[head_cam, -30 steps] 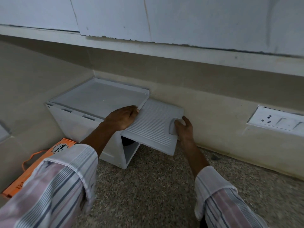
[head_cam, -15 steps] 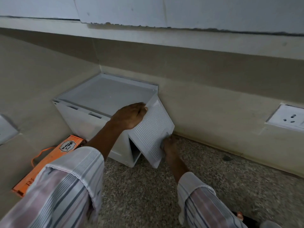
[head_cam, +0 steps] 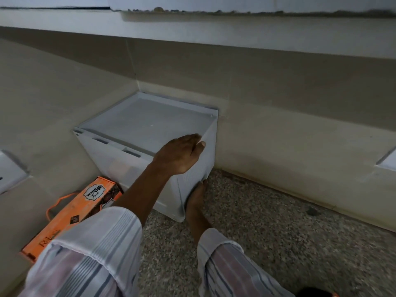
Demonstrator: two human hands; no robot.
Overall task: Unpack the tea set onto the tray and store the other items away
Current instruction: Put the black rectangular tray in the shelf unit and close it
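Note:
A white plastic storage box [head_cam: 145, 121] stands on the floor in the corner of two walls. Its ribbed side door [head_cam: 206, 155] is down, flush against the box. My left hand [head_cam: 180, 155] lies flat on the box's top right edge, fingers reaching over the rim. My right hand [head_cam: 196, 197] is at the door's lower part, its fingers hidden against it. An orange tea set carton [head_cam: 81, 209] with an orange strap lies on the floor left of the box, partly behind my left sleeve. Dim shapes show through the box's front wall.
Speckled stone floor [head_cam: 278, 232] stretches to the right. A white wall socket [head_cam: 389, 161] sits on the right wall and another white plate [head_cam: 8, 170] on the left wall. A ledge runs above the box. A foot [head_cam: 315, 293] shows at the bottom edge.
The side door swung down from nearly level to closed against the box. My right hand went down with it. My left hand stayed on the top edge.

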